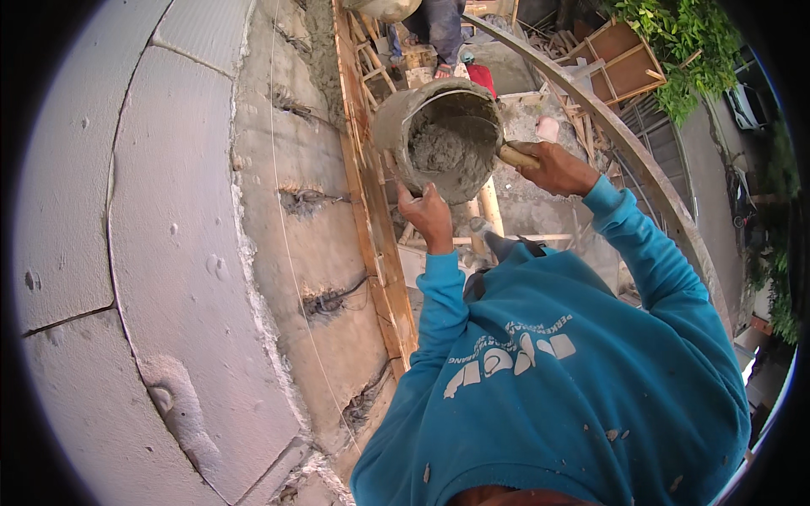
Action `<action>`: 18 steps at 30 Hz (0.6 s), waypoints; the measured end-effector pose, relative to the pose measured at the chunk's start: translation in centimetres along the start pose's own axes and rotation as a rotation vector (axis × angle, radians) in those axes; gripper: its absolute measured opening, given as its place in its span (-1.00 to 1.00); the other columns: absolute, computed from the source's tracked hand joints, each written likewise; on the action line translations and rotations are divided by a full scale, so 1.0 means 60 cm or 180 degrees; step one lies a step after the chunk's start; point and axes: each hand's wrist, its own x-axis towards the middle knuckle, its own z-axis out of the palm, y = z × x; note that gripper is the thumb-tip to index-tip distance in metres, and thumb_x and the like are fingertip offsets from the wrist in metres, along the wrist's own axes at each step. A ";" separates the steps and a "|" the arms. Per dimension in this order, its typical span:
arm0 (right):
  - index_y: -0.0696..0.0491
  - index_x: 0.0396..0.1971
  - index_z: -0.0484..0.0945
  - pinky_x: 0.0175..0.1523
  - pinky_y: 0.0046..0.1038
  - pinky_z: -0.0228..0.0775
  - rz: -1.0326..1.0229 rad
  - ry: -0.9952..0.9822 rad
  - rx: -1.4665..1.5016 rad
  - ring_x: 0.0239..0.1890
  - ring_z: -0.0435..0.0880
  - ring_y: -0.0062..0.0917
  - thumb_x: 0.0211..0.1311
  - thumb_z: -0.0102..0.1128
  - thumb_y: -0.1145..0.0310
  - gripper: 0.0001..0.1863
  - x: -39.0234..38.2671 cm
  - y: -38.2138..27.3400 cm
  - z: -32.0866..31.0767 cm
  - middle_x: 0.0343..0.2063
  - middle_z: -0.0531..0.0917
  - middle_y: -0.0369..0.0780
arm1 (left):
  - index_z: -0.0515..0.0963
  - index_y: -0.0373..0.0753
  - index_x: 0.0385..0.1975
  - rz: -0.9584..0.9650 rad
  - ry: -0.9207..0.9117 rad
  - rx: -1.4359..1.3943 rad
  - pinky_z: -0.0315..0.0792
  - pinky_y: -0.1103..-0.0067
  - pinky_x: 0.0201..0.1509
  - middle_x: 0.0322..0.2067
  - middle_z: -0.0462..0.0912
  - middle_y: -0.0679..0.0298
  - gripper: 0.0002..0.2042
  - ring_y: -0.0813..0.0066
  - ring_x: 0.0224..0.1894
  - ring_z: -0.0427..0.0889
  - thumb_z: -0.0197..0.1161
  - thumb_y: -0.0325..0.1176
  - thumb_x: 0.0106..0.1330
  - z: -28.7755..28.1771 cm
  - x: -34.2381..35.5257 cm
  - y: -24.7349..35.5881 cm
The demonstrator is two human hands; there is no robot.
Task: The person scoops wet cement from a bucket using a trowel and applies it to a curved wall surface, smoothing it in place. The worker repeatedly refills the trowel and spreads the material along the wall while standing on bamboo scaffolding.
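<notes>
A mortar-smeared bucket (396, 139) is tilted with its mouth toward me, and wet grey mortar (451, 152) lies inside. My left hand (428, 215) grips the near lower side of the bucket, its fingers up against the wall. A thin wire bail crosses the bucket's mouth. On the right, my right hand (558, 169) is closed round a wooden-handled tool (516, 156) at the bucket's rim. The tool's working end cannot be made out.
Left of me runs a block wall (186, 211), then a concrete strip with a stretched string (291, 253), edged by a wooden board (380, 278). A curved beam (624, 143) passes on the right. Another person's legs (445, 34) stand ahead, amid scrap timber.
</notes>
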 end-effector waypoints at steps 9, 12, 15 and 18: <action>-0.14 0.36 0.27 -0.74 -0.70 0.08 0.1687 -0.1627 0.3475 -0.74 0.24 -0.78 0.26 0.24 0.27 -0.34 -0.050 0.046 -0.014 -0.60 0.41 -0.35 | 0.40 -0.50 0.09 -0.0301 -0.0885 -0.0447 0.44 0.49 0.01 -0.13 0.58 0.10 -0.60 0.33 -0.13 0.57 0.13 -0.61 0.20 -0.079 0.034 0.046; -0.07 0.36 0.24 -0.74 -0.70 0.08 0.1413 -0.1341 0.4137 -0.74 0.26 -0.78 0.30 0.22 0.27 -0.36 -0.061 0.054 0.069 -0.59 0.43 -0.36 | 0.44 -0.42 0.05 -0.0785 -0.0592 -0.0911 0.44 0.53 -0.03 -0.15 0.57 0.18 -0.65 0.43 -0.17 0.55 0.09 -0.63 0.23 -0.090 0.046 0.028; -0.02 0.38 0.17 -0.76 -0.70 0.06 0.1473 -0.1276 0.4935 -0.74 0.27 -0.78 0.34 0.19 0.27 -0.34 -0.062 0.027 0.119 -0.56 0.42 -0.35 | 0.44 -0.40 0.02 -0.0823 -0.0712 -0.1283 0.45 0.55 -0.10 -0.17 0.56 0.20 -0.68 0.47 -0.19 0.54 0.09 -0.62 0.25 -0.092 0.042 0.007; -0.06 0.42 0.07 -0.78 -0.71 0.05 0.1557 -0.1392 0.5332 -0.75 0.28 -0.77 0.35 0.17 0.27 -0.30 -0.056 0.015 0.131 -0.54 0.42 -0.34 | 0.41 -0.39 0.06 -0.1297 -0.0320 -0.1335 0.43 0.58 -0.16 -0.16 0.57 0.21 -0.65 0.52 -0.21 0.53 0.10 -0.64 0.25 -0.082 0.035 -0.039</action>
